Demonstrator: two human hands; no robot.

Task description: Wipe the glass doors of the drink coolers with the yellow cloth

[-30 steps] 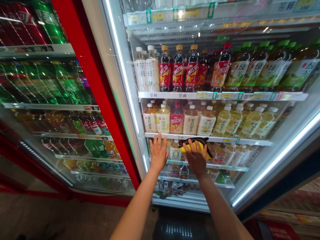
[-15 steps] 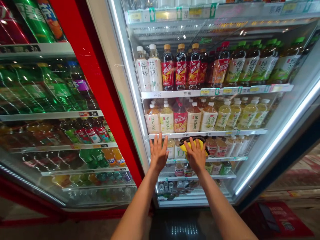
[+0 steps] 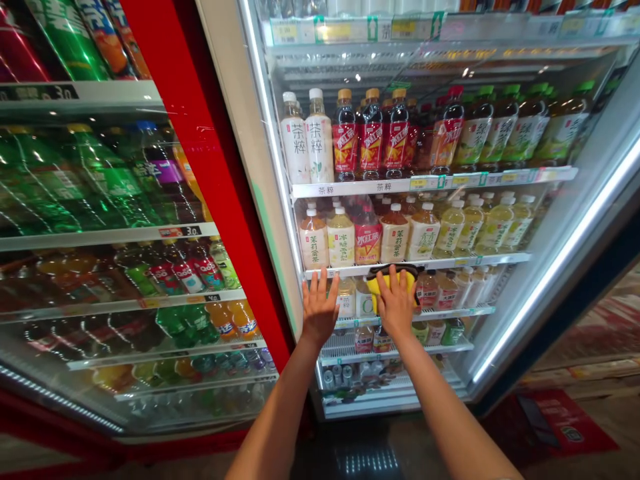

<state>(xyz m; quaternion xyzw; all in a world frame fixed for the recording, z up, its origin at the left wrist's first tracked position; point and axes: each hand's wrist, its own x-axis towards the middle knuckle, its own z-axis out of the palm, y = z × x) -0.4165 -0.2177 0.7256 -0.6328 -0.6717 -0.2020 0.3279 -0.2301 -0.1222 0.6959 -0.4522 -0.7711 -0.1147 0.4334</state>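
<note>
Yellow cleaning cloth (image 3: 387, 280), edged in black, is lying flat against the glass door (image 3: 505, 220) of a white-framed drinks cooler, just below the front rail of the third shelf (image 3: 475, 259) seen through the pane. The right hand (image 3: 396, 308) is pressing on the cloth with its fingers spread and the palm flat, covering most of its lower half so that only the top and side edges are showing. The left hand (image 3: 319, 308) is resting bare on the same glass just beside it, fingers fanned upward, holding nothing, near the cooler's left door frame (image 3: 260, 167). Both forearms are reaching up from the bottom of the view. Behind the glass, small tea bottles (image 3: 340, 237) with white caps are standing in a row directly above the hands, and larger bottles with red labels (image 3: 371, 137) and green labels (image 3: 505, 130) are lining the shelf above that. Lower shelves are holding more small bottles, partly hidden by the hands. To the left, a red-framed cooler (image 3: 200, 147) is standing against the white one, stocked with green soda bottles (image 3: 115, 180) and other soft drinks behind reflective glass. A red floor mat (image 3: 555, 427) is lying at the lower right.
</note>
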